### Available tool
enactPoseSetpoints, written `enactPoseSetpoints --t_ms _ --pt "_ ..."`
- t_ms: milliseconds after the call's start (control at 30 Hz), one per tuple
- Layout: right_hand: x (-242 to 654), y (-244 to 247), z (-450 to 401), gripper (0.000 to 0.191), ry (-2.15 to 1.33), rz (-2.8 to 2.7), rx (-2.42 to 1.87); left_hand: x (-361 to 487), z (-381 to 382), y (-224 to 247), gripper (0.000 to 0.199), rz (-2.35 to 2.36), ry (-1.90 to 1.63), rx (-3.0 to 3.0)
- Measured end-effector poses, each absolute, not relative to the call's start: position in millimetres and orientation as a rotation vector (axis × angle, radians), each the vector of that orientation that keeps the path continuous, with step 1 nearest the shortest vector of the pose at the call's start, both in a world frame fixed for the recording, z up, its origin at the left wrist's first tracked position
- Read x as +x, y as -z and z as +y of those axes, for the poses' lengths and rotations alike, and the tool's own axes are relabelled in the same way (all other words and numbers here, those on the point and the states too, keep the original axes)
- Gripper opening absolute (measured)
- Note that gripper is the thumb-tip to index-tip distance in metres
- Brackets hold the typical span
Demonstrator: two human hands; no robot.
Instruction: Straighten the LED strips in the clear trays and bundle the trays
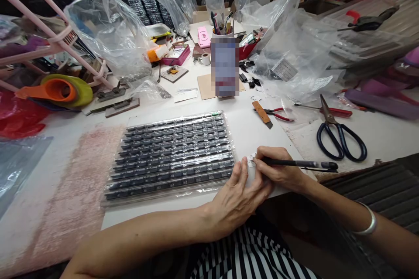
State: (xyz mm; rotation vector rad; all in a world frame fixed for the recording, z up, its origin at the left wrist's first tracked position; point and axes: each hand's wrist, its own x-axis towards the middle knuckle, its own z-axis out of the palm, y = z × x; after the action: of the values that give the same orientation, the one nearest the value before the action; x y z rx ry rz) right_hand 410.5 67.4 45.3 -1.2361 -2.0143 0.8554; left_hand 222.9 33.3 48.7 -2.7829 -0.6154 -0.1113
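Observation:
A black pen (294, 164) is pinched in my right hand (278, 166), its tip at a small white paper slip (251, 160) with marks on it. My left hand (236, 198) lies beside the slip with its fingers stretched out, fingertips at the slip's edge. Left of both hands sits a clear plastic package (173, 154) holding several rows of black strips. The package and the slip rest on a white board (275, 137).
Blue-handled scissors (342, 139) lie on the right, near red-handled pliers (282, 114) and an orange-handled blade (262, 113). Behind stand a blurred phone-like object (225, 67) and a pen cup (222, 32). Plastic bags (111, 30) and a pink rack (39, 52) fill the left.

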Motion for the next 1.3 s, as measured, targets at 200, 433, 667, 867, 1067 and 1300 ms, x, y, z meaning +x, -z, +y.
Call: enactPoseSetpoints --t_ms 200,433,667,867,1067,1300 --pt "409.4 -45.6 69.2 0.023 -0.864 -2.034 -1.218 222.9 33.8 -48.3 0.059 -0.618 0.112 -2.784" --pt "409.9 -42.0 68.8 0.022 -0.831 -2.025 -1.246 223.8 33.4 -49.2 0.059 -0.623 0.098 -2.761" --pt "409.6 -45.7 68.7 0.023 -0.879 -1.953 -1.263 224.3 33.4 -48.4 0.059 -0.625 0.09 -2.774" --pt "409.7 -49.9 67.5 0.022 -0.878 -1.888 -1.287 224.4 32.8 -48.4 0.06 -0.643 0.078 -2.771" --pt "408.4 -46.4 65.9 0.023 -0.838 -1.946 -1.28 224.3 33.1 -48.8 0.06 -0.635 0.084 -2.763" --pt "408.4 -47.0 65.9 0.023 -0.836 -1.947 -1.281 223.5 33.5 -49.3 0.058 -0.634 0.079 -2.769"
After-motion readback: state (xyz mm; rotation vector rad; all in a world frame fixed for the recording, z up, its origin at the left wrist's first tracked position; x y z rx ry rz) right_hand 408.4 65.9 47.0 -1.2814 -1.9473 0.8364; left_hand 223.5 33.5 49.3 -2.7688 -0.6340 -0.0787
